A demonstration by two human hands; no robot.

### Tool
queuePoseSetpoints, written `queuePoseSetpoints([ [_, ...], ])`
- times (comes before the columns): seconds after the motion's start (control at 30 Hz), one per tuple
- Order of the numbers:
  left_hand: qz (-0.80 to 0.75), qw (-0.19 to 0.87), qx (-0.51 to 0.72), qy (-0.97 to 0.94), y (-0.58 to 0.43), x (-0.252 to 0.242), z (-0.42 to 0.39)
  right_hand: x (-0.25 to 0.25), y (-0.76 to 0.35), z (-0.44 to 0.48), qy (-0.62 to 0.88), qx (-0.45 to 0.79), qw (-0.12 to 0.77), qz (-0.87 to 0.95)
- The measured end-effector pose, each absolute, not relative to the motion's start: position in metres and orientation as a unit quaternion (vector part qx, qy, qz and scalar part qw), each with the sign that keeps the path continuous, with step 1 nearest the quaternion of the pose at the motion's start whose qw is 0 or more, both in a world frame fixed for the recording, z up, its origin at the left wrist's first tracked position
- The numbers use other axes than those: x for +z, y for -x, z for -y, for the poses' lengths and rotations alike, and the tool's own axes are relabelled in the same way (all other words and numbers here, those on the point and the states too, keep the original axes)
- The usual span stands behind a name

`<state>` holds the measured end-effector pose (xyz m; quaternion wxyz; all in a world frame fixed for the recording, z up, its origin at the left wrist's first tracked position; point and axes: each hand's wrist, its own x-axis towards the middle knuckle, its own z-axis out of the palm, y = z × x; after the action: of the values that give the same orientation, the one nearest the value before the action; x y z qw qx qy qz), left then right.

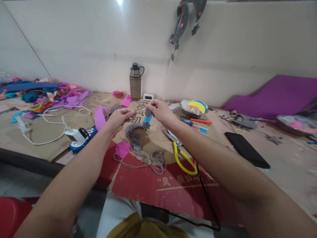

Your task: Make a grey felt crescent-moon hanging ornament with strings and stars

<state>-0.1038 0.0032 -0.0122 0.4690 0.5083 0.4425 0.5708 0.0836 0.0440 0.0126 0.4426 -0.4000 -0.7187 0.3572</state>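
Observation:
My right hand [160, 110] pinches a small grey felt piece [148, 114] at its top, holding it up over the cardboard. Just below it hangs or lies a grey felt star [146, 125]; whether the two are joined I cannot tell. To the left, my left hand [122, 117] has its thumb and fingertips pressed together, and anything between them is too small to make out. Beneath the hands lies a grey felt crescent [133, 129] with more small grey pieces [136, 145] near it. A looped grey cord [158, 162] rests closer to me.
Yellow-handled scissors [184, 160] lie under my right forearm, beside a black phone [246, 149]. A bottle [135, 82] and small clock [148, 97] stand at the wall. On the left are a blue power strip [83, 140], white cable [37, 143] and felt scraps [74, 99].

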Motion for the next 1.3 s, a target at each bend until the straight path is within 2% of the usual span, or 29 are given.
queuePoseSetpoints([
  [0.57,-0.414,0.548,0.532,-0.495,0.092,0.032,0.002,0.015,-0.108,-0.04,0.431,0.353,0.436,0.707],
  [0.8,-0.384,0.568,0.557,-0.469,0.071,0.035,0.003,0.021,-0.113,-0.025,0.401,0.433,0.434,0.681],
  [0.97,-0.378,0.564,0.56,-0.475,0.063,0.037,0.0,0.031,-0.118,-0.013,0.4,0.481,0.395,0.673],
  [1.3,-0.36,0.56,0.558,-0.496,0.059,0.028,-0.008,0.036,-0.122,-0.008,0.377,0.465,0.36,0.715],
])
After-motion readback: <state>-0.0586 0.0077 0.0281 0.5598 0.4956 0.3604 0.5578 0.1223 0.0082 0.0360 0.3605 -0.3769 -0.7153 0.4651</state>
